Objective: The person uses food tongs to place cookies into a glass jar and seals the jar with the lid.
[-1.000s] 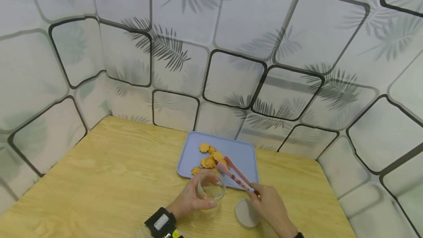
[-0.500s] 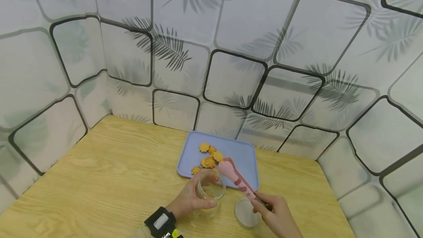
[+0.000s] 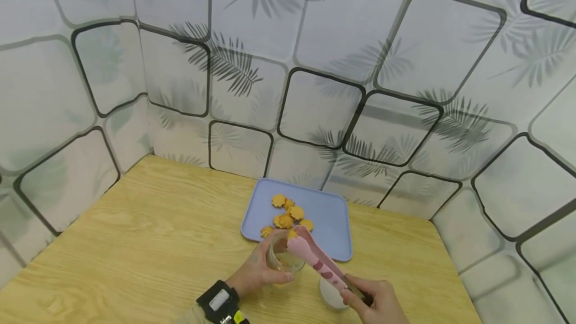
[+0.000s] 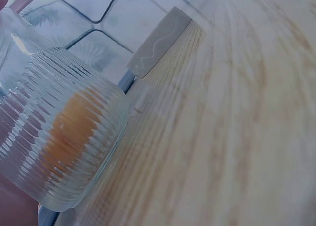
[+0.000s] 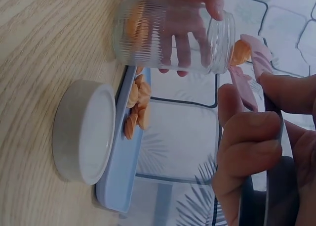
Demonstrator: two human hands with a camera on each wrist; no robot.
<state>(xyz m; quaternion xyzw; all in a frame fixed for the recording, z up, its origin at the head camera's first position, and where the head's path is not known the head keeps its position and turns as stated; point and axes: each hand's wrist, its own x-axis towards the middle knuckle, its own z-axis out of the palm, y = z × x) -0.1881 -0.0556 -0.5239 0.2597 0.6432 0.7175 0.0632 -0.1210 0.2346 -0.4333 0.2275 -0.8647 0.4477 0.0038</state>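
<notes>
My left hand (image 3: 259,270) grips a ribbed clear glass jar (image 3: 286,259) near its mouth, the jar standing upright on the table. Through the glass in the left wrist view, an orange piece (image 4: 73,127) shows low inside. My right hand (image 3: 378,300) holds pink-ended tongs (image 3: 321,264) with dark handles. Between the tong tips is an orange flower-shaped cookie (image 5: 240,53), just over the jar's mouth in the right wrist view. Several like cookies (image 3: 283,221) lie on a blue tray (image 3: 330,214) behind the jar.
A round whitish lid (image 3: 330,295) lies on the wooden table (image 3: 180,224), right of the jar and partly under the tongs in the head view. A patterned curtain wall (image 3: 243,149) rises behind the tray.
My right hand has drawn the tongs off the tray and leftward, bringing a cookie from the pile to the jar's mouth. My left hand and the jar stay in place.
</notes>
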